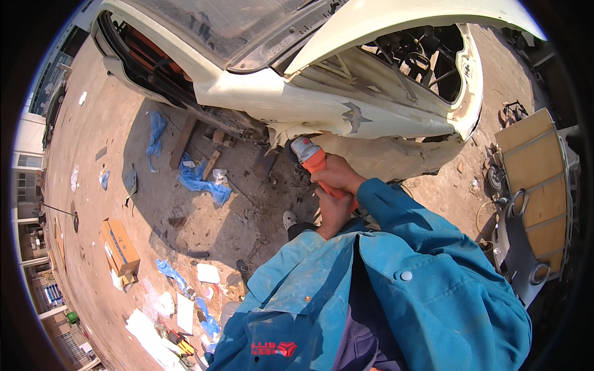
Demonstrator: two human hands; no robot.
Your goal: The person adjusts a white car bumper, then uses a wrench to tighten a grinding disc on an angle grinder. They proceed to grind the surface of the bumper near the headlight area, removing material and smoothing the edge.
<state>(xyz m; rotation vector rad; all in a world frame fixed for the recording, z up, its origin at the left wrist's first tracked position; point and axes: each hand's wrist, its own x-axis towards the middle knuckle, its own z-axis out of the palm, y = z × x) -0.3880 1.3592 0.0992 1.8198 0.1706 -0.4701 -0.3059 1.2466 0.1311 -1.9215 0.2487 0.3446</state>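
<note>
An orange angle grinder (313, 157) with a grey metal head points up and left at the torn lower edge of a cream car body (325, 106). My right hand (338, 172) grips it close behind the head. Lower on the same tool, my left hand (335, 204) is closed around the rear of the body. The dark disc (291, 150) is near or against the ragged sheet metal; whether it touches or spins I cannot tell. Below the car's side, a cut panel edge (394, 157) hangs down, dented and dusty.
Wooden blocks (183, 141) and blue plastic film (197, 178) lie on the concrete by the car. A cardboard box (119, 248) and scattered litter (185, 313) are at the left. At the right are a car part with round openings (517, 232) and a large tan panel (533, 181).
</note>
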